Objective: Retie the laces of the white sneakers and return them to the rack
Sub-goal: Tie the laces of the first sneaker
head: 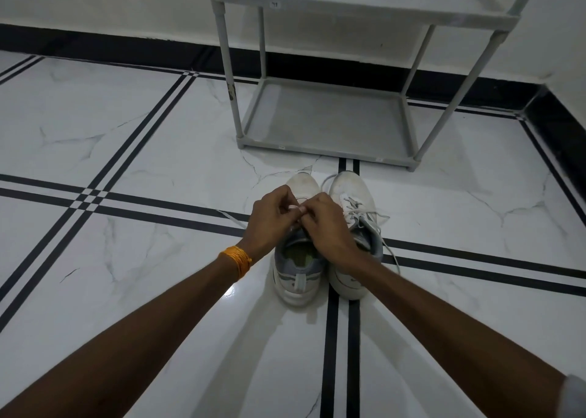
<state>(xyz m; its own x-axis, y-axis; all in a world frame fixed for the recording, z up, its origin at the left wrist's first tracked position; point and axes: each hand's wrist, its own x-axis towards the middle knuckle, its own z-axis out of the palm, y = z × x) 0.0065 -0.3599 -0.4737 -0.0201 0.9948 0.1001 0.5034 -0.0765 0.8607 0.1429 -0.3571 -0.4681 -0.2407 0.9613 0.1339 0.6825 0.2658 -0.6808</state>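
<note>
Two white sneakers stand side by side on the floor, toes pointing at the rack. Over the left sneaker [295,275] my left hand [269,219] and my right hand [326,227] meet, fingers pinched on its lace above the tongue; the lace itself is mostly hidden by the hands. One loose end of that lace [233,218] trails on the floor to the left. The right sneaker [352,195] has loose, untied laces that spill over its side and trail on the floor to its right. An orange thread band sits on my left wrist.
A grey shoe rack [323,116] stands just beyond the sneakers against the wall, with a low shelf and a higher shelf [364,8], both bare. The floor is white marble tile with black stripes. A black skirting runs along the walls.
</note>
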